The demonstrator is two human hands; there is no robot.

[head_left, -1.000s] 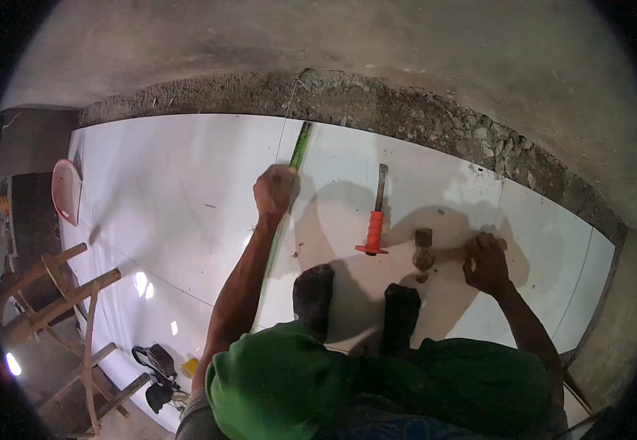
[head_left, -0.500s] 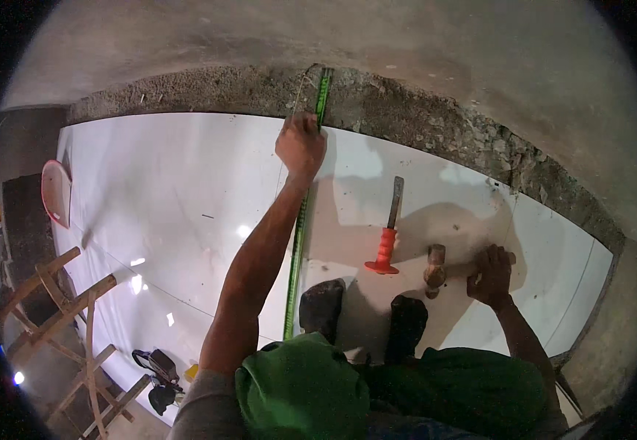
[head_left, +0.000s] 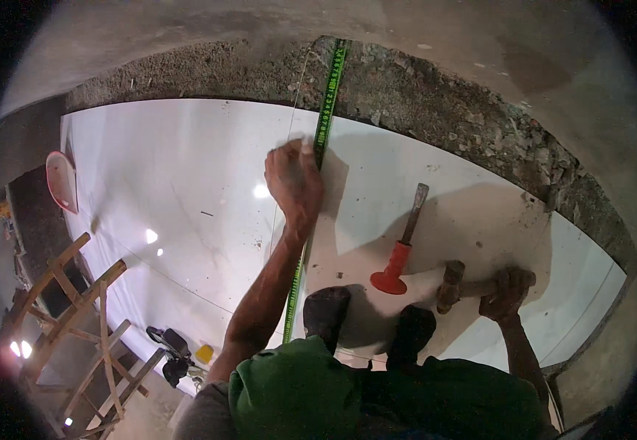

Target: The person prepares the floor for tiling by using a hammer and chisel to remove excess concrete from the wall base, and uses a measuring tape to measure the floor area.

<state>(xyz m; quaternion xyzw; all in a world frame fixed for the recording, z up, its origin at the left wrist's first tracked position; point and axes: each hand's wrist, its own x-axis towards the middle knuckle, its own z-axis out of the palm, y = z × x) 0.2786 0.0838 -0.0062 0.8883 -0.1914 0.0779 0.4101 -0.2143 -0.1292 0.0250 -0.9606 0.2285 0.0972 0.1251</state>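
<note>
My left hand [head_left: 293,180] is closed, knuckles up, beside a green measuring tape [head_left: 331,92] laid across white tiles [head_left: 186,161] onto the rough strip by the wall; what is in its fingers, slightly blurred, I cannot make out. A thin string [head_left: 299,88] runs near those fingers. My right hand [head_left: 507,292] grips the wooden handle of a hammer [head_left: 450,286] lying sideways over the tiles. Between my hands lies a chisel with a red guarded grip [head_left: 394,264], blade pointing away from me. My feet [head_left: 324,317] stand beside the tape.
A concrete wall [head_left: 406,29] rises beyond the rough concrete strip [head_left: 436,103]. At left are a pink basin [head_left: 62,180] and wooden trestle-like frames [head_left: 106,279]. A black bag [head_left: 175,348] and a yellow object [head_left: 203,354] lie at lower left.
My left hand went forward along the tape, then came slightly back. The tape now reaches across the rough strip toward the wall. My right hand still holds the hammer.
</note>
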